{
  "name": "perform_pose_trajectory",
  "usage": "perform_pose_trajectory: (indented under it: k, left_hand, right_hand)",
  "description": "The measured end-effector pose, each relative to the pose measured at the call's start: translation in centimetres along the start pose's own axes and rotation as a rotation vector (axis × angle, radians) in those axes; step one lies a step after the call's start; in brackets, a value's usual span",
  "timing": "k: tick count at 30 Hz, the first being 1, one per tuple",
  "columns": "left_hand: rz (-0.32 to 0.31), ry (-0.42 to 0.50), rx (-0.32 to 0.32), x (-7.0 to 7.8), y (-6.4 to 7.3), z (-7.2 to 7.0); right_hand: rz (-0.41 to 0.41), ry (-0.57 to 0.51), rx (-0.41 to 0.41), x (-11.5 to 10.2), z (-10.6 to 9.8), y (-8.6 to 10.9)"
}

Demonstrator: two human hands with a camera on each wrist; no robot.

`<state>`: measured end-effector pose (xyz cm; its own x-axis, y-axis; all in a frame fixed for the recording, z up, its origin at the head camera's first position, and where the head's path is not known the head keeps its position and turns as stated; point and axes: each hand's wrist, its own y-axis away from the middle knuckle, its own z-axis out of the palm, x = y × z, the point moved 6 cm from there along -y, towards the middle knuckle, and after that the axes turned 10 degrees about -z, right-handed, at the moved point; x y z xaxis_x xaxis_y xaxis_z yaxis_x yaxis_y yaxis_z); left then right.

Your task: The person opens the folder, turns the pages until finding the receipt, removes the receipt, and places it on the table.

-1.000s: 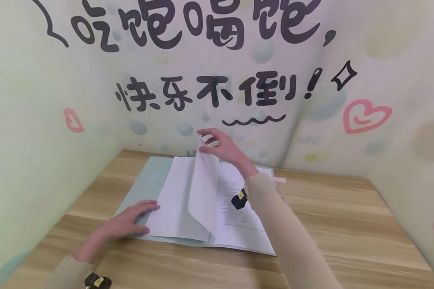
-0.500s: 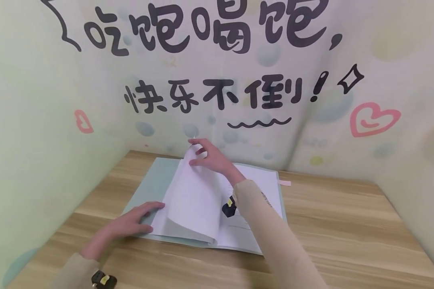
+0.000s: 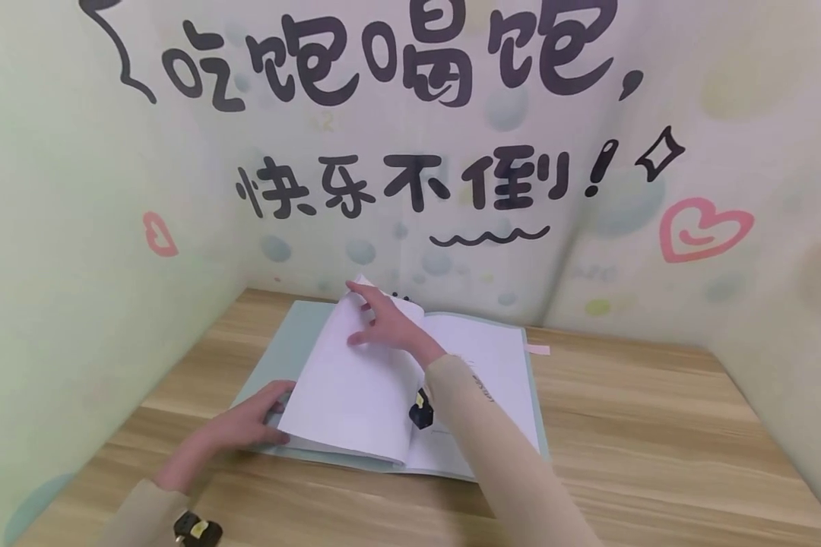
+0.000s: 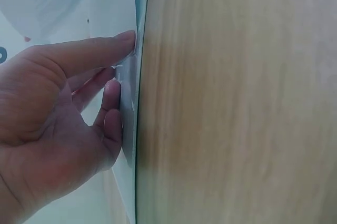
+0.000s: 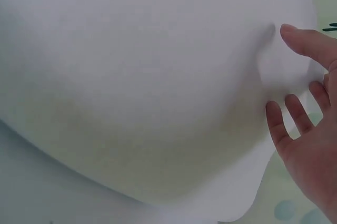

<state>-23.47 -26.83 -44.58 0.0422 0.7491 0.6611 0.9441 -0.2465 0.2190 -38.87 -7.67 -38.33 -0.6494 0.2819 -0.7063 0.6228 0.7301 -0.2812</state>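
Observation:
An open book with a pale blue cover (image 3: pixel 280 334) lies on the wooden table. Its right-hand page (image 3: pixel 482 334) carries some print. A blank white page (image 3: pixel 356 395) leans over to the left, its far corner still raised. My right hand (image 3: pixel 386 319) touches this page near its far end with loosely spread fingers; the right wrist view shows the thumb (image 5: pixel 297 39) over the curved sheet. At the book's near left corner rests my left hand (image 3: pixel 249 418), thumb (image 4: pixel 105 52) at the page edge and fingers bent against the cover.
Pale walls with black lettering (image 3: pixel 410 182) and pink hearts (image 3: pixel 705 228) stand close behind and beside the table. A pink tab (image 3: pixel 538 349) sticks out from the book's right edge. Bare wood (image 3: pixel 657 425) extends to the right.
My right hand has moved left and down, bringing the page from nearly upright over onto the left side. My left hand stays at the near left corner.

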Motion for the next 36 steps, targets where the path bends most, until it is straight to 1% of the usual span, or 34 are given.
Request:
perform_pose_trajectory:
  k: [3, 7, 11, 13, 16, 19, 24, 28, 32, 36]
  left_hand:
    - [0.035, 0.017, -0.001, -0.1, 0.0, 0.0]
    - [0.053, 0.074, -0.018, -0.6, -0.2, -0.1]
    - [0.049, 0.117, -0.051, -1.1, -0.4, 0.0]
    - [0.049, 0.132, -0.062, -1.1, -0.3, 0.1]
    - [0.055, 0.140, -0.062, -1.0, -0.2, 0.0]
    - [0.063, 0.135, -0.056, -0.7, -0.2, -0.2]
    - [0.078, 0.123, -0.053, -0.4, -0.2, -0.5]
    - [0.114, 0.080, -0.057, -0.2, -0.3, -0.6]
    - [0.150, 0.026, -0.058, 0.0, -0.4, -0.7]
    - [0.162, 0.005, -0.072, -0.1, -0.4, -0.7]
  right_hand:
    - [0.016, 0.028, -0.035, 0.2, 1.0, 0.2]
    - [0.024, 0.095, -0.076, 0.7, 2.1, 0.3]
    - [0.017, 0.138, -0.112, 1.7, 3.2, 0.2]
    - [0.026, 0.144, -0.133, 2.1, 3.7, 0.2]
    - [0.057, 0.162, -0.149, 2.3, 4.2, 0.4]
    - [0.107, 0.177, -0.145, 2.5, 4.7, 0.6]
    - [0.157, 0.214, -0.094, 3.0, 5.5, 0.5]
    - [0.176, 0.241, -0.066, 3.3, 5.8, 0.4]
    - [0.195, 0.257, -0.066, 3.7, 6.2, 0.4]
    - [0.182, 0.277, -0.065, 3.6, 6.5, 0.5]
